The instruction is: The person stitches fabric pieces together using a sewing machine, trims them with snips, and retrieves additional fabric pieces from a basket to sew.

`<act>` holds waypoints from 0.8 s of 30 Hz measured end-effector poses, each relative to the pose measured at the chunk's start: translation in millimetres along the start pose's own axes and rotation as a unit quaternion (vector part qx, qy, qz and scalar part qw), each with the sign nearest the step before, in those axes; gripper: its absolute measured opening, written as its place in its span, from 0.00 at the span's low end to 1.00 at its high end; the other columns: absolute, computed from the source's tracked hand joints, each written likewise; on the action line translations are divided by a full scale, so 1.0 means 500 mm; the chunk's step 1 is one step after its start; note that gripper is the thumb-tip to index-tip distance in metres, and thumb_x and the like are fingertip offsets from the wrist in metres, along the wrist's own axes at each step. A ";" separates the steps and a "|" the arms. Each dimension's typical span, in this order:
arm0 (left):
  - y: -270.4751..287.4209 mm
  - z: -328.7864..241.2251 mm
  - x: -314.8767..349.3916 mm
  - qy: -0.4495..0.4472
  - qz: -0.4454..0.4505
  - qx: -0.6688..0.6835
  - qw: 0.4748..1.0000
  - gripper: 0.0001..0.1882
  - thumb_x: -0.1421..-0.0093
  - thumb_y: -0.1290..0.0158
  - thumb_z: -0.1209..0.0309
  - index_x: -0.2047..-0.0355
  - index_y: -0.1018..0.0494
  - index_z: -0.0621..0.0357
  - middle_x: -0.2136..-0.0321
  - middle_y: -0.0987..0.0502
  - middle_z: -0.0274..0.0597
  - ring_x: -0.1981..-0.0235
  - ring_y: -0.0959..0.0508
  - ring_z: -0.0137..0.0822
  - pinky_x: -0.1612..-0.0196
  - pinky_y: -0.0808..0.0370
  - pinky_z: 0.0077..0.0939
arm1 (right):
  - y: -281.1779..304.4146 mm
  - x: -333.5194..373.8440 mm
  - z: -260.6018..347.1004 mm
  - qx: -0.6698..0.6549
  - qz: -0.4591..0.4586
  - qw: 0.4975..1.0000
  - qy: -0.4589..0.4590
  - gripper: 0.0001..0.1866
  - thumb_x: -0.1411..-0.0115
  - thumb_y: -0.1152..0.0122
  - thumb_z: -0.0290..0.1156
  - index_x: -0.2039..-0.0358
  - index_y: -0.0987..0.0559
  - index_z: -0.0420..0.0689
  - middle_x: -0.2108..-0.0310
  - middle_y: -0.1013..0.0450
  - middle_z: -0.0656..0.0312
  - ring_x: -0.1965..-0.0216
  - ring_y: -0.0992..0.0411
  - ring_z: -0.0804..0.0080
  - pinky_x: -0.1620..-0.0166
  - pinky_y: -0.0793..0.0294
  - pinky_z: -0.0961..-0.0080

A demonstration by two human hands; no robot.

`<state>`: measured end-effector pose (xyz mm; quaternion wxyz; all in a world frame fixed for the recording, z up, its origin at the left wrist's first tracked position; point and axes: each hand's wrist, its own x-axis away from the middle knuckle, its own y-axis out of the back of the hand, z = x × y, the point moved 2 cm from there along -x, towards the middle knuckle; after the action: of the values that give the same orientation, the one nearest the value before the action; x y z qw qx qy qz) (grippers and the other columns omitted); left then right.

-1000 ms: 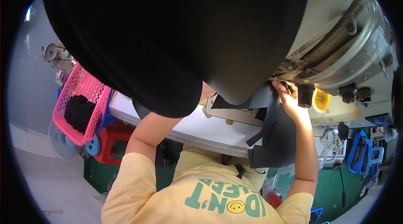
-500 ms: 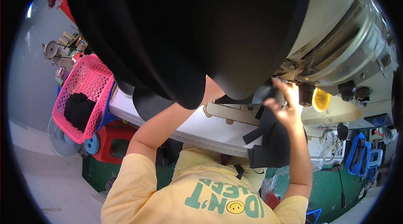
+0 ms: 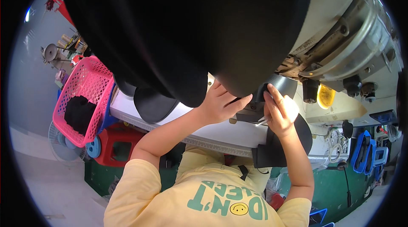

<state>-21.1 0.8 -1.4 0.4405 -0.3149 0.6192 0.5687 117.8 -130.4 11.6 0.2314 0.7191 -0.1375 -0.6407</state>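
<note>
My left hand [image 3: 222, 104] lies low over the machine bed with its thumb and fingers spread, fingertips against the edge of dark material; a large black shape [image 3: 191, 27] hides part of it. Facing it, my right hand [image 3: 281, 112] is closed, fingers pointing up by a shiny black piece [image 3: 280, 84]. A thin silvery tool [image 3: 262, 121] sticks out of its palm side; its kind cannot be made out. Under the right wrist, a black curved panel [image 3: 276, 148] hangs over the table's front edge. Another black rounded panel [image 3: 155, 105] rests left of my left forearm.
A sewing machine [image 3: 340, 61] with a metal guard and dark knobs fills the upper right. On the left stand a pink basket [image 3: 95, 95] holding black cloth and a red stool [image 3: 114, 146]. A ruler strip [image 3: 212, 143] runs along the white table's front. Blue bins [image 3: 361, 152] stand far right.
My left hand has come out from behind the black shape and moved right. My right hand has drawn its fingers together, showing the silvery tool. The black strip below it no longer shows.
</note>
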 end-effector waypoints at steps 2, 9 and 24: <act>0.000 -0.001 0.000 0.002 0.001 0.004 1.000 0.12 0.56 0.42 0.78 0.69 0.25 0.56 0.64 0.22 0.42 0.60 0.23 0.41 0.54 0.28 0.38 | 0.012 -0.007 -0.001 -0.005 0.017 1.000 -0.004 0.15 0.64 0.37 0.18 0.70 0.19 0.39 0.61 0.23 0.55 0.78 0.26 0.72 0.77 0.28 0.79; -0.001 0.010 -0.011 0.022 0.013 0.029 0.999 0.13 0.59 0.41 0.79 0.69 0.24 0.58 0.65 0.23 0.42 0.62 0.23 0.40 0.57 0.26 0.33 | 0.022 -0.017 -0.014 -0.028 0.065 0.997 -0.027 0.21 0.66 0.39 0.19 0.65 0.19 0.42 0.60 0.23 0.59 0.72 0.25 0.68 0.71 0.26 0.75; -0.058 0.078 0.010 0.101 0.029 0.000 0.994 0.16 0.62 0.41 0.83 0.69 0.26 0.60 0.77 0.29 0.37 0.77 0.27 0.38 0.76 0.29 0.28 | 0.003 -0.028 -0.064 0.007 0.094 0.981 -0.172 0.23 0.60 0.39 0.17 0.60 0.21 0.50 0.75 0.25 0.61 0.77 0.27 0.65 0.72 0.27 0.72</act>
<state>10.1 35.1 -16.8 0.3588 -0.3525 0.6694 0.5467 147.6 -119.7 26.6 0.2585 0.5839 -0.2469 -0.7289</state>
